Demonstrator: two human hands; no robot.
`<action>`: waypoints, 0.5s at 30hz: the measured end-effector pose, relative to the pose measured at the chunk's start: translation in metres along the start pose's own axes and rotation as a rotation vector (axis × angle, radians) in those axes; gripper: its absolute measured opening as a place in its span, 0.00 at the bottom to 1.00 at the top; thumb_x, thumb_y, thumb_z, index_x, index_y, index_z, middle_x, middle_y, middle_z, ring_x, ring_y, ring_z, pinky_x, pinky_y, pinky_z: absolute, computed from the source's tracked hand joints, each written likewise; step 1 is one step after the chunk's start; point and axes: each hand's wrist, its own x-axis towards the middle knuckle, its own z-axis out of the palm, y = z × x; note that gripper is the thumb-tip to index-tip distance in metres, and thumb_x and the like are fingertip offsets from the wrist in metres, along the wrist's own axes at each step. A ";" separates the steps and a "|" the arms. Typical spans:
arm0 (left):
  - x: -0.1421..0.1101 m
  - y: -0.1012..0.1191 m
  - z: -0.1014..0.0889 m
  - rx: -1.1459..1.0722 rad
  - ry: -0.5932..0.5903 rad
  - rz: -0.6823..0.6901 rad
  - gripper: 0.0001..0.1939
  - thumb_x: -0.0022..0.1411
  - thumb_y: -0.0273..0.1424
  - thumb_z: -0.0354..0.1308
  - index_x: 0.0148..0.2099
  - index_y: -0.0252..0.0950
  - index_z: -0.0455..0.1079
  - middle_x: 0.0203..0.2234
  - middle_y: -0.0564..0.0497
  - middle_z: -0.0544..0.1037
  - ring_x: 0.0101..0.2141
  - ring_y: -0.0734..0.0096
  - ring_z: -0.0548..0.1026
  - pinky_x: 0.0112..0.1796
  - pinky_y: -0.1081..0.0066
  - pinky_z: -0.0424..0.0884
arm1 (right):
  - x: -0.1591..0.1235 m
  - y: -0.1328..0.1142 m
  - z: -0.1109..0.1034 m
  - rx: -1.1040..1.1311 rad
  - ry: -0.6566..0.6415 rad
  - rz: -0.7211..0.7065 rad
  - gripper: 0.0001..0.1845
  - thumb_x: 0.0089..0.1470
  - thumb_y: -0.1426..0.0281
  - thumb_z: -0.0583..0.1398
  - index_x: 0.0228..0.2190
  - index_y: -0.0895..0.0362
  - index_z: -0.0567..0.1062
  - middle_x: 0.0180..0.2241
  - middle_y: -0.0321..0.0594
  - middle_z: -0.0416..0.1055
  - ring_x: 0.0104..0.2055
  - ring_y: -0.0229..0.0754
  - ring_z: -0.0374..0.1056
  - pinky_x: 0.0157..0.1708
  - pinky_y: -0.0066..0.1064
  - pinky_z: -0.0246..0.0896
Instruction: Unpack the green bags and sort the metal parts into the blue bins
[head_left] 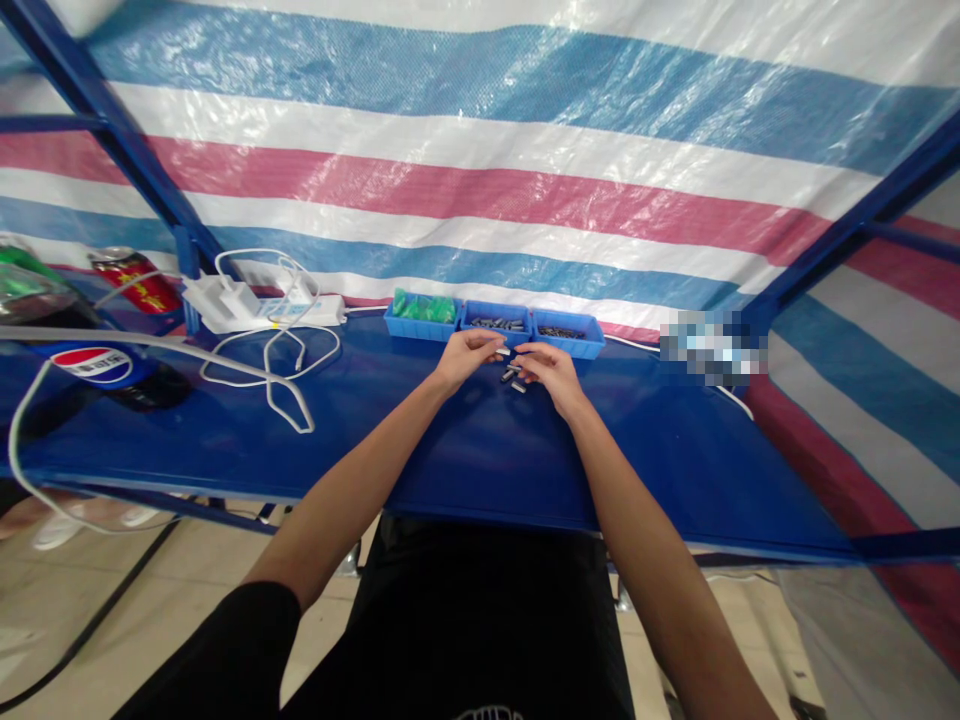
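My left hand [466,360] is closed in a pinch, with a small silvery metal piece [503,351] at its fingertips. Just to the right, my right hand [553,374] has its fingers curled inward over the blue tabletop. Whatever its fingertips pinch is too small to make out. Several short metal cylinders [518,387] lie loose on the table beneath and between both hands. Directly behind the hands stands the middle blue bin [495,338], holding similar grey metal pieces. The right blue bin [587,348] contains small dark parts, and the left blue bin [424,329] holds green plastic packets.
White power strips with plugs [259,305] and a loose white cable [289,380] lie to the left. Beyond them are a cola bottle [112,365] on its side and a red can [139,282]. At right sits a blurred item [712,347]. Blue frame posts [825,255] border a striped tarp.
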 end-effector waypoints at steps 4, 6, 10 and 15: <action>-0.003 0.004 0.004 0.031 -0.055 0.076 0.24 0.44 0.41 0.79 0.40 0.32 0.82 0.40 0.42 0.85 0.41 0.61 0.83 0.49 0.61 0.77 | 0.000 0.002 0.000 0.008 -0.020 -0.016 0.22 0.41 0.58 0.74 0.39 0.53 0.83 0.31 0.37 0.82 0.27 0.37 0.72 0.28 0.29 0.66; -0.006 0.005 0.005 0.015 -0.068 0.071 0.24 0.43 0.40 0.80 0.40 0.31 0.82 0.40 0.42 0.85 0.42 0.60 0.83 0.52 0.59 0.77 | 0.001 0.004 0.000 0.017 -0.023 -0.019 0.22 0.41 0.59 0.74 0.39 0.53 0.83 0.30 0.37 0.82 0.26 0.37 0.71 0.28 0.28 0.66; -0.007 0.006 0.004 -0.063 -0.062 0.005 0.25 0.42 0.40 0.80 0.41 0.31 0.81 0.38 0.42 0.85 0.40 0.59 0.83 0.48 0.56 0.80 | 0.003 0.006 -0.001 0.035 0.008 -0.007 0.21 0.41 0.60 0.74 0.38 0.53 0.83 0.30 0.36 0.82 0.26 0.36 0.72 0.27 0.27 0.65; 0.010 0.002 0.001 0.037 0.107 0.134 0.21 0.44 0.39 0.78 0.38 0.31 0.81 0.37 0.42 0.86 0.41 0.56 0.84 0.52 0.55 0.78 | 0.003 0.005 -0.003 0.011 0.037 0.033 0.19 0.41 0.60 0.73 0.37 0.54 0.83 0.32 0.39 0.83 0.27 0.36 0.72 0.27 0.26 0.66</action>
